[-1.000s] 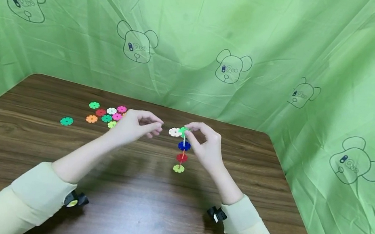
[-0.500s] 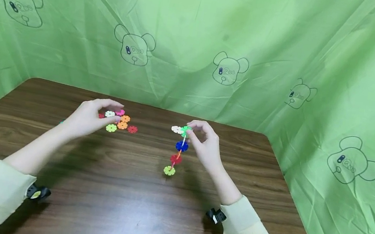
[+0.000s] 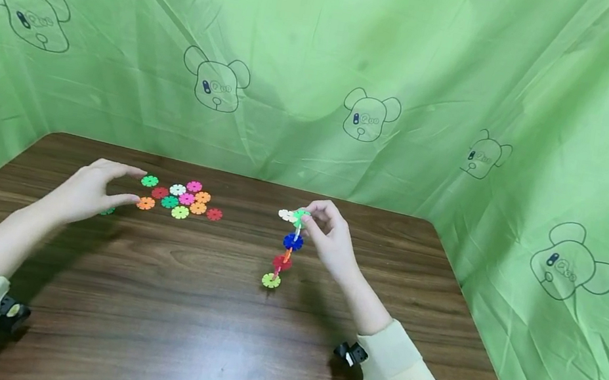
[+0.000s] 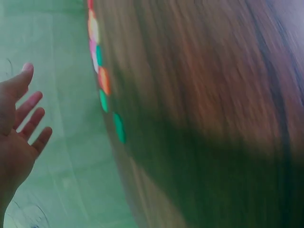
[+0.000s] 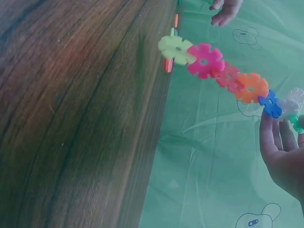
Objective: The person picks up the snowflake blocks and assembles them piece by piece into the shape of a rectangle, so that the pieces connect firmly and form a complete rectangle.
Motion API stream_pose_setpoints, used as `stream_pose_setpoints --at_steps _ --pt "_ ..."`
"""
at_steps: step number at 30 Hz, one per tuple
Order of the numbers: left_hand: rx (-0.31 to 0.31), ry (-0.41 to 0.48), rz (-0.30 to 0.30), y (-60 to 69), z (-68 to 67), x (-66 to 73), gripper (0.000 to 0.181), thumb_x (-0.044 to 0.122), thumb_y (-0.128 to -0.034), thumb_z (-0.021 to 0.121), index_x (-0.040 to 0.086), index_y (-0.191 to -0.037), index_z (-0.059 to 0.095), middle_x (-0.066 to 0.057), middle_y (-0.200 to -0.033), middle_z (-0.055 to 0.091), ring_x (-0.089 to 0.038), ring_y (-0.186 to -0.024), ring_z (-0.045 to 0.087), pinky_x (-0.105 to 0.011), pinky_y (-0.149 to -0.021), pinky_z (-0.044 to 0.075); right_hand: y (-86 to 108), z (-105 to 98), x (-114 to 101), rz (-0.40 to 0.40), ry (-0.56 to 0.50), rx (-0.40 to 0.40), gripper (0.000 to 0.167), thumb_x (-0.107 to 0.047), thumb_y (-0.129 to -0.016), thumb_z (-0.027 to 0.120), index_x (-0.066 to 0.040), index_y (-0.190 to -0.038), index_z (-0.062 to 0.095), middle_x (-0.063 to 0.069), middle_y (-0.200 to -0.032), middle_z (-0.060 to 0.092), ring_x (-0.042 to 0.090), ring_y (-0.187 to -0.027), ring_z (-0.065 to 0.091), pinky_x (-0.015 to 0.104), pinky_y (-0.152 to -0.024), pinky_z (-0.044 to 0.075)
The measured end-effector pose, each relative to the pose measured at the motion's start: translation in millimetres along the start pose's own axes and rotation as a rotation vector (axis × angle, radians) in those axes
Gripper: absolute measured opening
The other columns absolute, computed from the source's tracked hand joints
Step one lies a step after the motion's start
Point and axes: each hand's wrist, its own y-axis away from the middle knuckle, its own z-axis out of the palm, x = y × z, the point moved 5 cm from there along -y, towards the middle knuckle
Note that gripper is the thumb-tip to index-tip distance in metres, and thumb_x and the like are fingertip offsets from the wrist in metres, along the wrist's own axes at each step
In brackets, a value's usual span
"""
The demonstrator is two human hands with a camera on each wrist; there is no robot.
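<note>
A chain of interlocking plastic flower discs [image 5: 251,88] dangles from my right hand [image 3: 333,238], whose thumb and fingers pinch it by the green disc [image 3: 301,217]. Below that come blue, orange, red and pink discs, with a yellow-green disc [image 3: 271,280] lowest; a white disc [image 3: 286,215] sticks out to the left. Over the table's left side my left hand [image 3: 84,190] holds nothing, thumb and fingers spread apart. Its fingertips are close to a loose green disc [image 3: 150,181] and an orange disc [image 3: 145,203]. Part of a teal disc [image 3: 108,211] is hidden beneath the thumb.
More loose discs lie grouped right of the left hand, among them a white disc [image 3: 177,190], a yellow-green disc [image 3: 180,213] and a red disc [image 3: 214,214]. A green curtain [image 3: 287,147] stands around the back and sides of the brown wooden table [image 3: 188,318].
My left hand has moved left, away from the chain and across the loose discs, with its fingers spreading. The right hand stays nearly in place while the chain's lower end swings left.
</note>
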Motion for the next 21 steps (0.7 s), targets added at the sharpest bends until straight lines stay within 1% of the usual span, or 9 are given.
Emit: stream_pose_setpoints --at_steps 3,4,6,7,10,12,16,19,21 --pt "-0.035 0.005 -0.009 4.8 0.6 -15.3 0.052 0.023 -0.0793 0.077 0.007 -0.125 0.058 -0.018 -0.123 0.060 -0.040 -0.117 0.043 -0.058 -0.092 0.034 -0.4 1 1 0.003 0.027 -0.003 0.015 0.001 -0.093 0.055 0.009 -0.104 0.050 0.026 -0.094 0.063 0.027 -0.075 0.059 0.049 -0.078 0.054" --pt "-0.049 0.002 -0.011 6.1 1.0 -20.3 0.052 0.023 -0.0792 0.077 0.007 -0.125 0.058 -0.019 -0.123 0.059 -0.042 -0.118 0.043 -0.059 -0.093 0.034 -0.5 1 1 0.003 0.032 -0.006 0.015 0.000 -0.093 0.055 0.009 -0.105 0.050 0.026 -0.092 0.063 0.027 -0.074 0.059 0.047 -0.078 0.054" --pt "-0.086 -0.004 -0.021 8.5 1.8 -29.9 0.053 0.020 -0.0791 0.077 0.005 -0.125 0.057 -0.022 -0.124 0.058 -0.044 -0.119 0.041 -0.061 -0.094 0.032 -0.7 2 2 0.008 0.036 -0.009 0.016 0.000 -0.093 0.055 0.010 -0.105 0.051 0.025 -0.089 0.063 0.027 -0.073 0.059 0.041 -0.075 0.055" --pt "-0.105 -0.009 -0.025 9.6 2.5 -34.8 0.053 0.019 -0.0790 0.077 0.004 -0.126 0.056 -0.024 -0.124 0.057 -0.045 -0.119 0.041 -0.061 -0.094 0.032 -0.9 2 2 0.011 0.043 -0.011 0.016 0.000 -0.093 0.054 0.009 -0.106 0.052 0.025 -0.088 0.062 0.026 -0.072 0.058 0.036 -0.073 0.054" --pt "-0.163 -0.017 -0.039 12.2 5.2 -48.8 0.055 0.017 -0.0786 0.077 0.002 -0.127 0.055 -0.026 -0.125 0.055 -0.047 -0.120 0.042 -0.062 -0.095 0.033 -1.2 3 5 0.028 0.038 -0.027 0.020 -0.001 -0.093 0.054 0.009 -0.111 0.055 0.025 -0.087 0.062 0.022 -0.073 0.059 0.026 -0.070 0.053" --pt "-0.199 -0.021 -0.051 13.9 7.2 -57.5 0.055 0.017 -0.0789 0.076 0.000 -0.127 0.055 -0.027 -0.126 0.055 -0.048 -0.120 0.043 -0.061 -0.094 0.035 -1.4 3 6 0.042 0.034 -0.044 0.022 -0.002 -0.094 0.054 0.009 -0.112 0.058 0.026 -0.089 0.062 0.020 -0.074 0.059 0.028 -0.071 0.054" --pt "-0.265 -0.021 -0.095 16.8 11.9 -72.5 0.054 0.019 -0.0819 0.074 -0.001 -0.128 0.054 -0.029 -0.127 0.053 -0.050 -0.120 0.042 -0.062 -0.093 0.036 -2.1 6 10 0.063 0.013 -0.079 0.021 -0.004 -0.094 0.054 0.008 -0.110 0.062 0.021 -0.092 0.064 0.014 -0.075 0.060 0.034 -0.075 0.056" --pt "-0.293 -0.038 -0.115 18.6 15.0 -80.3 0.049 0.016 -0.0831 0.072 -0.002 -0.125 0.056 -0.030 -0.124 0.055 -0.050 -0.116 0.045 -0.062 -0.091 0.038 -2.9 7 13 0.081 -0.014 -0.090 0.020 -0.004 -0.094 0.053 0.009 -0.108 0.062 0.015 -0.092 0.065 0.010 -0.075 0.060 0.033 -0.075 0.055" --pt "-0.296 -0.059 -0.120 19.5 15.8 -83.4 0.043 0.014 -0.0827 0.072 -0.002 -0.121 0.059 -0.028 -0.119 0.058 -0.046 -0.110 0.051 -0.060 -0.088 0.041 -3.4 8 14 0.093 -0.028 -0.096 0.021 -0.004 -0.095 0.053 0.009 -0.108 0.062 0.013 -0.092 0.064 0.010 -0.075 0.059 0.031 -0.075 0.054"
